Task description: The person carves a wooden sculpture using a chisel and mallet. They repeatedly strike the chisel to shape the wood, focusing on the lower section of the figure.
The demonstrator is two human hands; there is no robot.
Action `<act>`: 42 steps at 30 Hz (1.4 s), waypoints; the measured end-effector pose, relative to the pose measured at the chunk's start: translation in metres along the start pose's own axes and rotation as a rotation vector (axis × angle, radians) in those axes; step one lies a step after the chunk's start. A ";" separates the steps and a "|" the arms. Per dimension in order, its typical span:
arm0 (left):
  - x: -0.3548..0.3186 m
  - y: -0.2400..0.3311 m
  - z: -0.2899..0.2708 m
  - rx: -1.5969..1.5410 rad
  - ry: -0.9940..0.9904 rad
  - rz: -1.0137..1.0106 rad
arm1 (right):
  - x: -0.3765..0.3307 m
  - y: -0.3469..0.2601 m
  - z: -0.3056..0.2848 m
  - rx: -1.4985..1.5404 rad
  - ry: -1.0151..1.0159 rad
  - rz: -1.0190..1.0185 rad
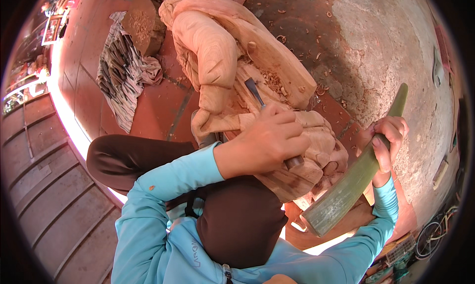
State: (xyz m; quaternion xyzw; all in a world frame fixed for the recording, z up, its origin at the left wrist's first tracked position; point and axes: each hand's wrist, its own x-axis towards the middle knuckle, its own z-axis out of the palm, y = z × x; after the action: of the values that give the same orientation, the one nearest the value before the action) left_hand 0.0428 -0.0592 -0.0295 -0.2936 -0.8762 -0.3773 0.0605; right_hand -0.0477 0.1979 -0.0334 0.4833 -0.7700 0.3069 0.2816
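A large pale wooden carving [210,49] of a robed figure lies in front of me, with folds and a sleeved arm cut into it. Wrapped around a chisel is my left hand [269,138]. The chisel's dark steel blade [253,90] angles up and left over the hollow in the carving, and its brown handle end sticks out below my fist. Off to the right, my right hand [388,140] grips a green, tapering club-shaped mallet [341,197] by its narrow part. Its thick end points down and left, apart from the chisel.
Curled shavings [272,81] lie in the carving's hollow and on the floor. At the upper left, several carving tools [116,61] rest on a striped cloth [123,111] beside a round wood block [140,24]. A rough concrete patch [410,51] borders red tiles. A wheel [429,239] shows at lower right.
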 end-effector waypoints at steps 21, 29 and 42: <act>-0.002 -0.013 -0.004 -0.044 -0.046 -0.095 | 0.009 0.001 0.007 -0.165 -0.173 0.042; -0.001 -0.012 -0.005 -0.010 -0.042 -0.096 | 0.030 0.011 0.007 -0.253 -0.313 -0.054; -0.001 -0.015 -0.003 0.012 -0.045 -0.100 | 0.009 0.020 0.041 0.078 0.152 -0.067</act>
State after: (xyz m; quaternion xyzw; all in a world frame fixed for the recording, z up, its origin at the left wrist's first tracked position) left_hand 0.0349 -0.0695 -0.0374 -0.2572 -0.8932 -0.3682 0.0237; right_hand -0.0756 0.1689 -0.0577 0.4945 -0.7173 0.3630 0.3304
